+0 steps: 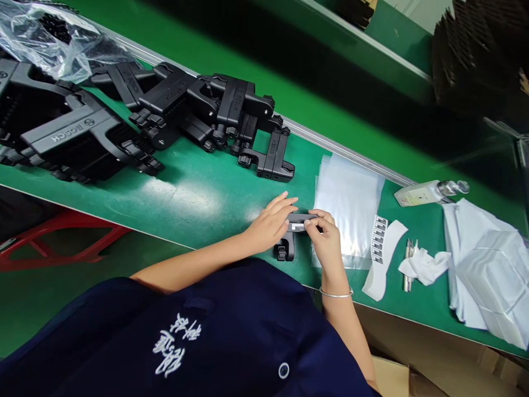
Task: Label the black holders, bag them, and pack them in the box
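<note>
White label (297, 226) on black bracket (290, 242)
Your right hand (327, 236): fingers clamped on bracket; left hand (266, 227) touching it, fingers slightly apart

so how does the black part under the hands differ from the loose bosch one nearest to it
The handled part has the left hand and right hand on it; the loose part is untouched.
The handled part shows a small white label; the loose part shows BOSCH lettering instead.
The handled part lies near the bench's front edge, the loose part farther back.
Both are black with knobs.
</note>
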`<action>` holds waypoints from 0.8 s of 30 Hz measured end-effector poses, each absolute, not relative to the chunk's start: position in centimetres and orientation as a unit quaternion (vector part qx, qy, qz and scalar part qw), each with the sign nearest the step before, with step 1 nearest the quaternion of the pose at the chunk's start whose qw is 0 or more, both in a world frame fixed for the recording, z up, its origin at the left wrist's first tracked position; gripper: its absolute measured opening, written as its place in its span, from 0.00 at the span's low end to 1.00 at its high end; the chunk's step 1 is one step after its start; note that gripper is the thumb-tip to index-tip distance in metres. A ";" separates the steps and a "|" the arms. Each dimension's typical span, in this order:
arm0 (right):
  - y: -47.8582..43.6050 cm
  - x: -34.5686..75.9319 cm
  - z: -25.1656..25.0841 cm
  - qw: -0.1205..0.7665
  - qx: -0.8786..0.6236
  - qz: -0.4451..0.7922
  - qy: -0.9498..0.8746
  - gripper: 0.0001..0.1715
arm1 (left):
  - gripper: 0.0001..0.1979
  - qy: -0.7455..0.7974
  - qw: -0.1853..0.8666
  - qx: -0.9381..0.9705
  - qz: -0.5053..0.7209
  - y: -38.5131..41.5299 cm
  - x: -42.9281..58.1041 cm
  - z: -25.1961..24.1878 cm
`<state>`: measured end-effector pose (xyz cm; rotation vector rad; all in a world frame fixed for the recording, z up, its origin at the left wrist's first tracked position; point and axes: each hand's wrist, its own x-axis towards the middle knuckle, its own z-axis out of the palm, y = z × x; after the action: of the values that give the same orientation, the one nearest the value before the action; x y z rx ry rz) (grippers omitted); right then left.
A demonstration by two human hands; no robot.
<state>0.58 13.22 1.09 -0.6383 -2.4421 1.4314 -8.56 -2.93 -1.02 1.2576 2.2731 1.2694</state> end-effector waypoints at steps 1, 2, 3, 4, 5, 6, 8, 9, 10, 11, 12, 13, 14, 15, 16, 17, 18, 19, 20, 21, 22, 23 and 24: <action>13.2 0.6 1.1 0.120 -0.217 0.489 -0.836 0.13 | 0.19 0.780 0.125 0.432 0.436 -2.9 -8.6 -1.0; 13.2 0.6 1.1 0.120 -0.216 0.488 -0.837 0.13 | 0.19 0.780 0.125 0.432 0.436 -2.8 -8.5 -1.1; 13.3 0.6 1.2 0.121 -0.215 0.484 -0.839 0.13 | 0.19 0.779 0.125 0.431 0.437 -2.8 -8.5 -1.1; 13.2 0.6 1.2 0.122 -0.214 0.479 -0.843 0.12 | 0.19 0.779 0.125 0.430 0.438 -2.7 -8.5 -1.1; 13.2 0.6 1.3 0.122 -0.213 0.471 -0.847 0.12 | 0.19 0.779 0.124 0.430 0.439 -2.7 -8.5 -1.1; 13.1 0.6 1.3 0.121 -0.210 0.463 -0.852 0.12 | 0.20 0.780 0.120 0.429 0.440 -2.8 -8.4 -1.0; 13.0 0.6 1.4 0.118 -0.205 0.446 -0.863 0.11 | 0.20 0.783 0.104 0.429 0.439 -3.1 -8.4 -0.9; 12.9 0.5 1.5 0.117 -0.201 0.438 -0.868 0.11 | 0.19 0.782 0.096 0.437 0.433 -3.4 -8.5 -0.7; 12.8 0.5 1.6 0.117 -0.198 0.432 -0.872 0.11 | 0.18 0.780 0.093 0.455 0.420 -3.7 -8.7 -0.6; 12.9 0.6 1.6 0.117 -0.196 0.426 -0.875 0.11 | 0.17 0.774 0.098 0.481 0.400 -4.1 -9.0 -0.4; 13.0 0.7 1.6 0.116 -0.194 0.424 -0.877 0.11 | 0.16 0.765 0.107 0.513 0.375 -4.5 -9.4 -0.2; 13.4 0.8 1.7 0.110 -0.191 0.427 -0.877 0.11 | 0.15 0.753 0.116 0.547 0.346 -4.8 -9.9 0.0; 13.8 1.1 1.7 0.104 -0.190 0.441 -0.871 0.11 | 0.15 0.742 0.121 0.578 0.318 -5.1 -10.4 0.2; 14.4 1.4 1.8 0.097 -0.188 0.464 -0.860 0.09 | 0.15 0.730 0.120 0.605 0.293 -5.2 -11.0 0.5; 15.2 1.7 1.9 0.088 -0.183 0.491 -0.847 0.08 | 0.15 0.720 0.112 0.629 0.271 -5.2 -11.6 0.7; 15.9 2.1 1.9 0.074 -0.172 0.514 -0.837 0.10 | 0.15 0.709 0.101 0.652 0.250 -5.1 -12.2 1.0; 16.6 2.4 2.0 0.056 -0.156 0.527 -0.833 0.15 | 0.15 0.697 0.088 0.673 0.232 -5.0 -12.7 1.4; 17.1 2.7 2.1 0.038 -0.137 0.527 -0.838 0.20 | 0.14 0.684 0.075 0.693 0.214 -4.7 -13.2 1.7; 17.5 3.0 2.1 0.020 -0.116 0.515 -0.849 0.24 | 0.14 0.672 0.060 0.711 0.196 -4.4 -13.5 2.0; 17.7 3.1 2.1 0.006 -0.099 0.497 -0.862 0.26 | 0.13 0.661 0.042 0.728 0.177 -4.0 -13.7 2.4; 17.7 3.2 2.1 0.000 -0.088 0.479 -0.873 0.26 | 0.13 0.651 0.021 0.742 0.158 -3.7 -13.8 2.6; 17.7 3.1 2.0 0.000 -0.082 0.467 -0.880 0.26 | 0.14 0.642 -0.001 0.754 0.140 -3.3 -13.8 2.9; 17.5 3.1 2.0 0.005 -0.080 0.460 -0.885 0.26 | 0.14 0.634 -0.020 0.763 0.124 -3.0 -13.7 3.1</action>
<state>3.10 17.52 1.98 -0.2513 -2.7706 1.4394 -13.68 -2.96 3.10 2.4280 2.0173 0.3955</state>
